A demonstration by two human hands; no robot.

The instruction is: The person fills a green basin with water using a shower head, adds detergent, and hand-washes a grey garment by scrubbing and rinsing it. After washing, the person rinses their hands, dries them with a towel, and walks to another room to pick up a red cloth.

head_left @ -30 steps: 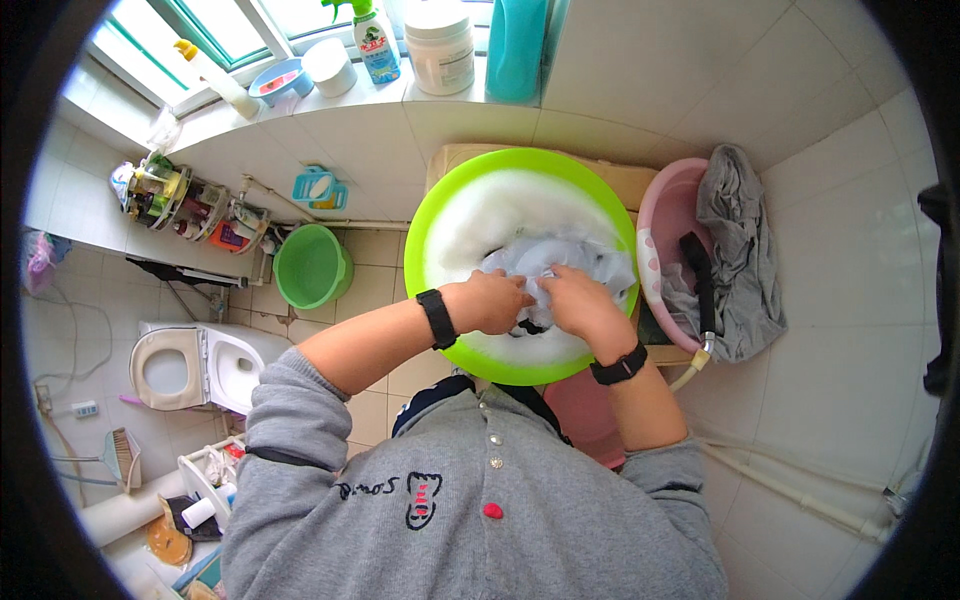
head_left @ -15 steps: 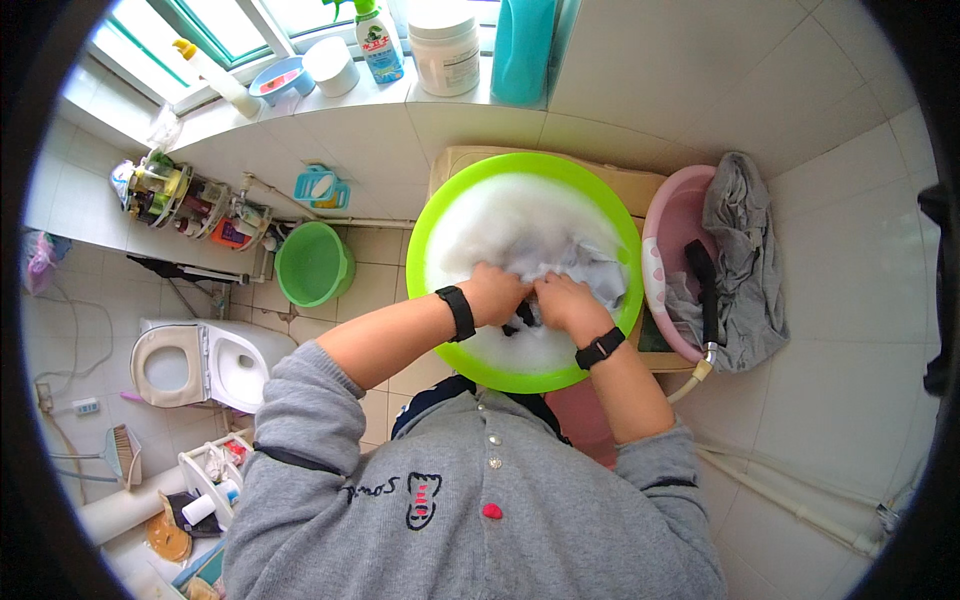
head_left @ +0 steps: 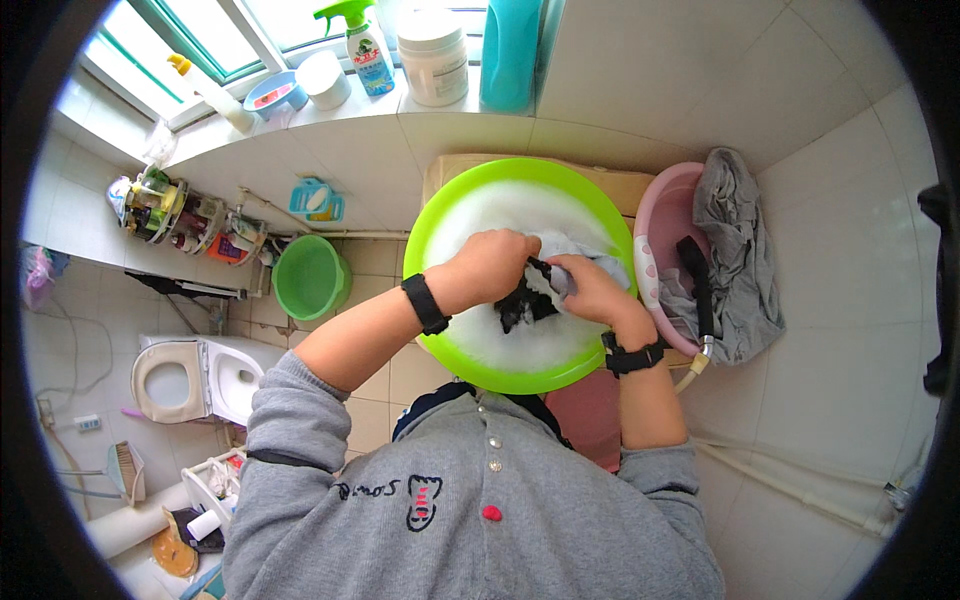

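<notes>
A lime-green basin [head_left: 590,183] full of white suds [head_left: 480,210] sits in front of me. Over its middle, my left hand [head_left: 490,268] has its fingers closed on a wet black-and-grey cloth garment [head_left: 528,306]. Close by on the right, my right hand [head_left: 592,290] grips a light grey part of the same garment. Its black part hangs down to the foam between and below my hands. Pale wet fabric [head_left: 600,258] lies in the suds behind my right hand. What else is under the foam is hidden.
A pink basin [head_left: 648,230] at the right holds grey clothing [head_left: 735,260] draped over its rim and a black shower head [head_left: 694,262]. A green bucket [head_left: 312,277] and a toilet [head_left: 215,378] stand left. Bottles, including a spray bottle [head_left: 370,60], line the windowsill.
Both hands have come up out of the suds and drawn slightly apart, the right one shifting rightward. More of the garment's black part now shows above the foam.
</notes>
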